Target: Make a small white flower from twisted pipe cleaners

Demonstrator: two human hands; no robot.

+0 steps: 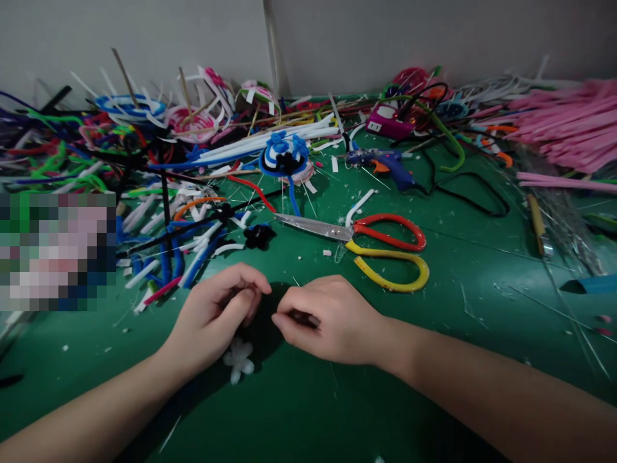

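Both hands low-centre on the green mat (299,411), forearms coming in from bottom corners. Left hand (219,315) curled, fingers bent in toward palm, thumb and index tips close together; can't tell if anything's pinched, gap is in shadow. Right hand (328,321) loosely fisted, knuckles up, thumb and fingers closed on sth small and dark, only a sliver shows so can't tell what it is. The two hands' fingertips nearly meet, narrow gap between them. White pipe-cleaner flower (238,360) lies on mat just under/beside left wrist, partly hidden by the hand, not held. Scissors (366,247) w/ one red and one yellow handle loop lie flat behind right hand, blades shut, tip pointing left, apart from both hands. Small black fuzzy flower (258,236) just left of scissor tip. Further back: blue/white coiled piece w/ blue flowers (284,157), blue glue gun (388,166) on its side w/ black cord running right, pink box-shaped device (388,122) behind it near the wall. Left side: big tangle of pipe cleaners (96,154), blue, white, green, black, orange, mixed w/ cut scraps. Far right: stack of pink pipe cleaners (563,122) lying roughly parallel. Blurred-out patch at left edge, contents unreadable. White offcuts scattered over mat.
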